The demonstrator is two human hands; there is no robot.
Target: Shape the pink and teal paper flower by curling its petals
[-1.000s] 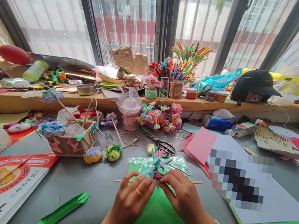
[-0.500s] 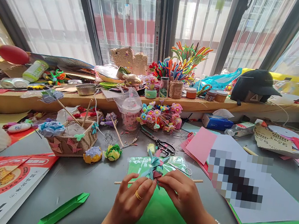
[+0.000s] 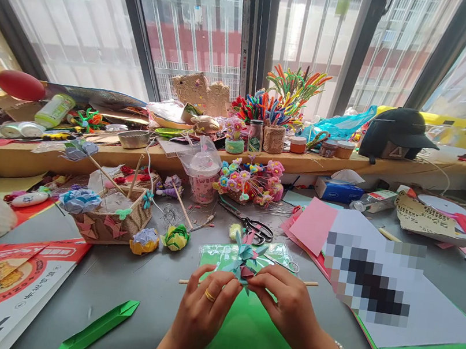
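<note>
Both of my hands pinch a small folded paper flower (image 3: 245,259), teal with pink parts, held just above a green paper sheet (image 3: 251,346). My left hand (image 3: 201,312), with a gold ring, grips the flower's left underside. My right hand (image 3: 283,304), with a bead bracelet at the wrist, grips its right side. A thin wooden stick (image 3: 310,283) lies across the table behind my fingers, partly hidden by them.
Scissors (image 3: 254,226) lie just beyond the flower. A stack of coloured paper (image 3: 413,318) sits at the right, a folded green strip (image 3: 98,329) at the lower left. Finished paper flowers (image 3: 177,237), a basket (image 3: 114,221) and a plastic cup (image 3: 204,176) crowd the far side below the window ledge.
My left fingers have shifted slightly up along the flower, and the flower has turned a little. Everything else on the table stays as it was.
</note>
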